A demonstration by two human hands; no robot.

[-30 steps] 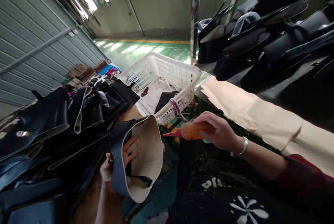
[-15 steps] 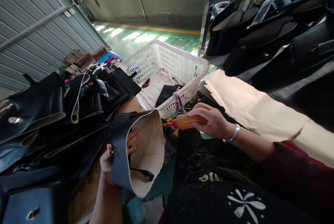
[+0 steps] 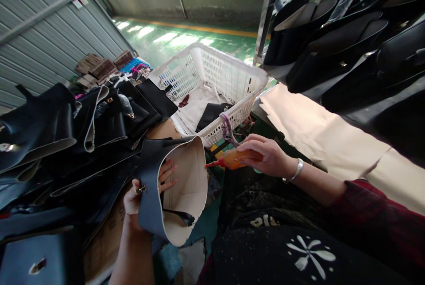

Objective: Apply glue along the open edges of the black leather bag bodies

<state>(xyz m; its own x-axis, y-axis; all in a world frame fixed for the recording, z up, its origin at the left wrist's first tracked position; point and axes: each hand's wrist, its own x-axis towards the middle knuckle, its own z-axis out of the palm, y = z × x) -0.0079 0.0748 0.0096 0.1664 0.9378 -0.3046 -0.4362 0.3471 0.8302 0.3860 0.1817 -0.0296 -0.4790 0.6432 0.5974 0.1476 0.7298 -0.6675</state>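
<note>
My left hand (image 3: 132, 200) grips a dark handbag (image 3: 149, 201) by its side wall, thumb outside near a small metal clasp and fingers inside against the beige lining. The bag is tilted with its mouth facing me, and a black strap (image 3: 181, 216) lies inside it. In my right hand (image 3: 265, 154) is an orange squeeze bottle (image 3: 234, 159) with a red nozzle, held nearly level. The nozzle tip points left at the bag's right rim, touching it or very close; I cannot tell which.
Black bags (image 3: 109, 117) are heaped at the left. Behind the held bag stands a white plastic basket (image 3: 232, 70) with a black piece inside. More black bags (image 3: 335, 50) fill a rack at the right, above beige sheet material (image 3: 318, 134). Small bundles (image 3: 96, 68) lie at the back left.
The view has shifted slightly. My left hand still holds the bag and my right hand the bottle, its nozzle now a little lower along the bag's rim.
</note>
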